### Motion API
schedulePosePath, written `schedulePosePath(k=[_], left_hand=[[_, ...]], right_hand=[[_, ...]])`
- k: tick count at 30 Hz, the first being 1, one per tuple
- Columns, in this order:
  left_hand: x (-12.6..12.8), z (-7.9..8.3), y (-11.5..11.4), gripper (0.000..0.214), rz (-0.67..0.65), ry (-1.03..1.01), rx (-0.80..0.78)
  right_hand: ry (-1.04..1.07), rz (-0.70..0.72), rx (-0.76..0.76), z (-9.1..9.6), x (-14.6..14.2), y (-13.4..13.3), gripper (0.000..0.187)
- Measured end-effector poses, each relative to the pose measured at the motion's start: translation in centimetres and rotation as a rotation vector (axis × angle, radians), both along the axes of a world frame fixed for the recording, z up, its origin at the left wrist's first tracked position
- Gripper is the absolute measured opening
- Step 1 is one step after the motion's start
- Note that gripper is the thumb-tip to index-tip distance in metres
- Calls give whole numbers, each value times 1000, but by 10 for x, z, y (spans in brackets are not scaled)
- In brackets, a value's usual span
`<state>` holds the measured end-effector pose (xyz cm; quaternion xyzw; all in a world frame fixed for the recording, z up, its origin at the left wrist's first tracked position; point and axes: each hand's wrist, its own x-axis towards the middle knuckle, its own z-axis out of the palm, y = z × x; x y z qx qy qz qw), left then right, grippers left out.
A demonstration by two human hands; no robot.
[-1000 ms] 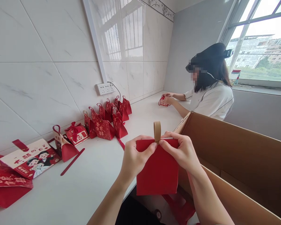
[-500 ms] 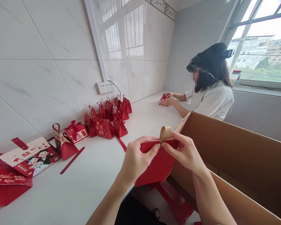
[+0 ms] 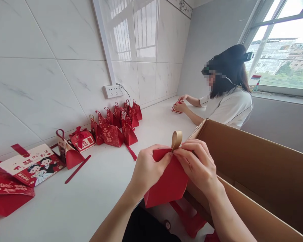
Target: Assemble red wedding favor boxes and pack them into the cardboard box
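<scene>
**Two hands grip a red gift box (image 3: 164, 185) just left of the carton (image 3: 255, 151)**

The red gift box is held up off the bench (image 3: 73, 211), tilted, close to the left side of the carton. A gold ribbon loop (image 3: 177, 139) stands up from its top edge. The left hand (image 3: 149, 168) clasps the box's upper left corner, its thumb on the near face and its other fingers behind the edge. The right hand (image 3: 203, 164) has thumb and forefinger pinched on the top edge at the foot of the loop; how much of the ribbon lies under them is hidden.

Left of the carton, well apart from it, a cluster of finished-looking red boxes (image 3: 112, 134) stands on the bench, most topped with ribbon loops. Farther left of the carton come a box with a bow (image 3: 82, 139), a narrow box with a dark red loop (image 3: 69, 154) and a box with a cartoon couple (image 3: 37, 168). A loose dark red strip (image 3: 77, 169) lies on the bench in front of the narrow box.

Beyond the carton's far left corner, a co-worker (image 3: 227, 101) in a white top handles a small red box (image 3: 177, 108) at the bench.
</scene>
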<state>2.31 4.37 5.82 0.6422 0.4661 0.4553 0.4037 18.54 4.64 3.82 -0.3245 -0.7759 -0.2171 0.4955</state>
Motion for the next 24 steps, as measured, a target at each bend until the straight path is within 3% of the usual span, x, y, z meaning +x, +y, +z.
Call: schedulePosePath(k=[4, 13, 24], left_hand=[[-1, 4, -3, 13, 19, 53, -35], [7, 2, -7, 13, 114, 181, 108], [3, 3, -5, 15, 47, 180, 23]], right_hand=[[-49, -32, 38, 1, 0, -3, 17], [-157, -105, 69, 7, -2, -9, 15], [-227, 11, -20, 8, 7, -4, 19]])
